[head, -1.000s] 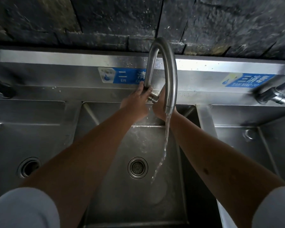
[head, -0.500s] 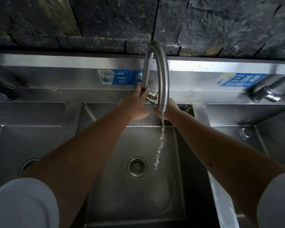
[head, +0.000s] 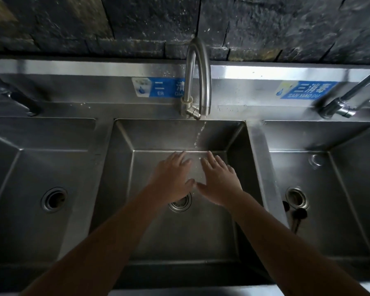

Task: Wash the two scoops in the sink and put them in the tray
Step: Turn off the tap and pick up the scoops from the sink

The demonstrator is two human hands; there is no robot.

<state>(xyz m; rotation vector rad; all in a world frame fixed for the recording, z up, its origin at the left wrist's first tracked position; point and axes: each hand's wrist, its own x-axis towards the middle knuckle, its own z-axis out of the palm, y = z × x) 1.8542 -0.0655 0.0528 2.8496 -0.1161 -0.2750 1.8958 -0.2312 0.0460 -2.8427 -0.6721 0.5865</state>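
Note:
My left hand [head: 171,178] and my right hand [head: 219,182] hover side by side over the middle sink basin [head: 124,189], fingers spread, palms down, holding nothing. A thin broken trickle of water [head: 199,135] falls from the curved steel faucet [head: 198,82] just beyond my fingertips. In the right basin, beside its drain, lie two small dark round-headed scoops [head: 298,214]; one thin handle points toward me. No tray is in view.
Three steel basins sit in a row, each with a round drain: left [head: 53,199], middle [head: 181,204], right [head: 296,196]. Another tap [head: 342,105] stands at the back right, and a dark one [head: 13,92] at the back left. Blue labels are on the backsplash below a dark stone wall.
Both hands have let go of the faucet base and dropped back into the middle basin, opening flat. The water stream has thinned to a trickle. The view has pulled back.

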